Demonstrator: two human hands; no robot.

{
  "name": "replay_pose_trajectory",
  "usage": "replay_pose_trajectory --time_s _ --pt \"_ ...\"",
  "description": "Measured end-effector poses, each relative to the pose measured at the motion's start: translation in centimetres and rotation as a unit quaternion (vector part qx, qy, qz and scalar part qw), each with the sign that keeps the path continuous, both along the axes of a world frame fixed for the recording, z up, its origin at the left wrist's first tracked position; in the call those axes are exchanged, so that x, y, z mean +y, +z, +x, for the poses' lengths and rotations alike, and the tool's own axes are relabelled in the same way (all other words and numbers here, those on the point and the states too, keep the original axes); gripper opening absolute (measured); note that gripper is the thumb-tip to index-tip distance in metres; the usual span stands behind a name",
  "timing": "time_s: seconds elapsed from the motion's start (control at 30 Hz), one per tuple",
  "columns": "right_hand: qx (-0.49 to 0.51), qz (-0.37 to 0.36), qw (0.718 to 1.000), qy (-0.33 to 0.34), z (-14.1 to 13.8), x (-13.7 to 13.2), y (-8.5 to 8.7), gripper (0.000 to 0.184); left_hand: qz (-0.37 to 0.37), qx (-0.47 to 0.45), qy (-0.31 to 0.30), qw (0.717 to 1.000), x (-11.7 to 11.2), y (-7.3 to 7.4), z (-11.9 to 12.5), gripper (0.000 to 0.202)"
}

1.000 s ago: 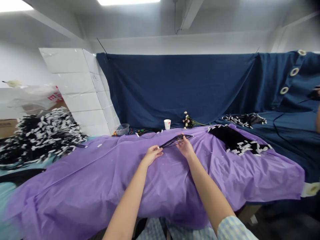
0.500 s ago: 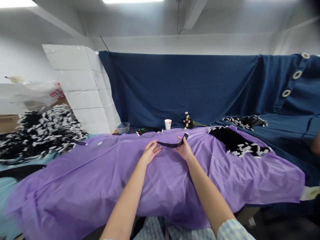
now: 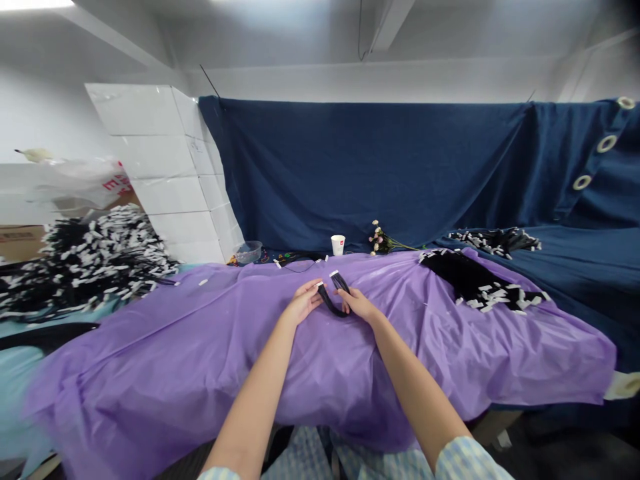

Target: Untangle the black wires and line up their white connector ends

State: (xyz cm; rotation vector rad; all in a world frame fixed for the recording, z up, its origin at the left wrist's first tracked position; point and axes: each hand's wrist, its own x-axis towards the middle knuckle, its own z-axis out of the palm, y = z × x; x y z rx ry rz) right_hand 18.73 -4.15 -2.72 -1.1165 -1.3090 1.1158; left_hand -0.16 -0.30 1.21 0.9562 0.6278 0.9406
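Both my hands hold a short black cable bundle (image 3: 331,303) with white connectors at its ends, bent into a U over the purple plastic sheet (image 3: 200,360). My left hand (image 3: 302,303) grips one end and my right hand (image 3: 356,304) grips the other; the two ends point up and away, close together. The hands sit side by side at the middle of the sheet.
A large heap of black cables with white connectors (image 3: 85,263) lies at the left, two smaller heaps (image 3: 475,280) at the right. A paper cup (image 3: 339,244), a clear bowl (image 3: 249,252) and small flowers (image 3: 380,241) stand at the back before a blue curtain (image 3: 375,167). White boxes (image 3: 165,173) are stacked back left.
The cable bundle was stretched out between my hands; my right hand has moved left toward the left hand, folding the bundle into a U with both ends together.
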Motion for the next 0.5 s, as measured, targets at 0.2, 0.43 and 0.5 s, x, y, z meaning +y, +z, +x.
replay_pose_trajectory --time_s 0.2,0.43,0.5 --pt "-0.044 0.027 0.999 0.014 -0.2 0.28 -0.62 0.028 0.012 0.001 -0.012 1.0 0.27 -0.26 -0.15 0.032" --pt "-0.085 0.047 0.995 0.014 -0.56 -0.18 -0.52 0.029 0.02 -0.013 -0.033 0.999 0.68 -0.72 -0.37 0.035" --pt "-0.096 0.048 0.994 0.012 -0.65 -0.29 -0.43 0.029 0.02 -0.018 -0.036 0.999 0.72 -0.78 -0.42 0.035"
